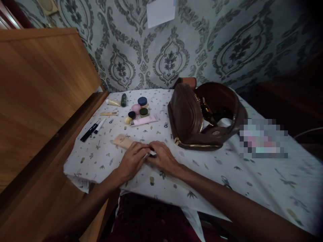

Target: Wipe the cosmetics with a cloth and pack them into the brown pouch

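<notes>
My left hand (133, 160) and my right hand (163, 158) meet close above the cloth near the front of the table. Fingers of both are closed around a small white and dark object (152, 153), mostly hidden, so its kind cannot be made out. A beige cosmetic tube (122, 141) reaches out to the left from behind my left hand; its other end is covered, and I cannot tell whether the hand touches it. Beyond the hands is a pink tube (144, 120) with a silvery cap.
Several small jars, including a blue-lidded jar (142, 101), cluster farther back. Left of them lie a dark green tube (123, 100), a pale yellow tube (113, 102) and a black slim tube (90, 131). An open brown bag (186, 116) stands right. A wooden panel (47, 67) borders the left.
</notes>
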The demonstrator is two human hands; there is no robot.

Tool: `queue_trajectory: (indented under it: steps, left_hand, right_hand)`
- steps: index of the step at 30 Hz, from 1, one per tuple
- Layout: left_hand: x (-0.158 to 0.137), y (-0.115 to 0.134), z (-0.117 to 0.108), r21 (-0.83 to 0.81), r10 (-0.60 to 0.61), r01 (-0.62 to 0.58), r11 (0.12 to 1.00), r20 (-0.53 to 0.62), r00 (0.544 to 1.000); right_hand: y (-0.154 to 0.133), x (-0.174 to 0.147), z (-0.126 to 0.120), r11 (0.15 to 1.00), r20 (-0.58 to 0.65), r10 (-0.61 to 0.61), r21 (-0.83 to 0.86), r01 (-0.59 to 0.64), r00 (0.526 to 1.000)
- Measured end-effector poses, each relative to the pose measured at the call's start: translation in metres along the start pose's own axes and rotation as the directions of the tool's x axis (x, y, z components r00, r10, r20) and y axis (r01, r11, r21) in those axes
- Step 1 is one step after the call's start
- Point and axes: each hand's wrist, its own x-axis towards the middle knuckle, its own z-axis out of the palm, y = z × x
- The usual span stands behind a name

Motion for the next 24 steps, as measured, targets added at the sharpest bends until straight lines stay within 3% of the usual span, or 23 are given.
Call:
queue_trajectory:
  steps: [4, 14, 20, 24]
  left_hand:
    - [-0.001, -0.002, 0.005, 0.051, 0.03, -0.032, 0.998, 0.049, 0.998]
    - [-0.006, -0.044, -0.012, 0.177, -0.165, 0.164, 0.97, -0.009, 0.986]
    - [-0.016, -0.079, -0.03, 0.239, -0.378, 0.381, 0.893, -0.06, 0.924]
    - [-0.022, -0.093, -0.035, 0.237, -0.455, 0.467, 0.852, -0.106, 0.884]
  right_hand:
    - [-0.001, 0.0, 0.0, 1.0, 0.009, 0.007, -0.019, -0.007, 1.0]
    - [0.003, -0.001, 0.0, 0.998, -0.022, -0.053, -0.026, 0.052, 0.998]
    - [0.003, -0.002, 0.0, 0.998, -0.026, -0.056, 0.01, 0.056, 0.998]
    - [0.0, -0.004, -0.003, 0.994, -0.014, -0.042, 0.101, 0.043, 0.999]
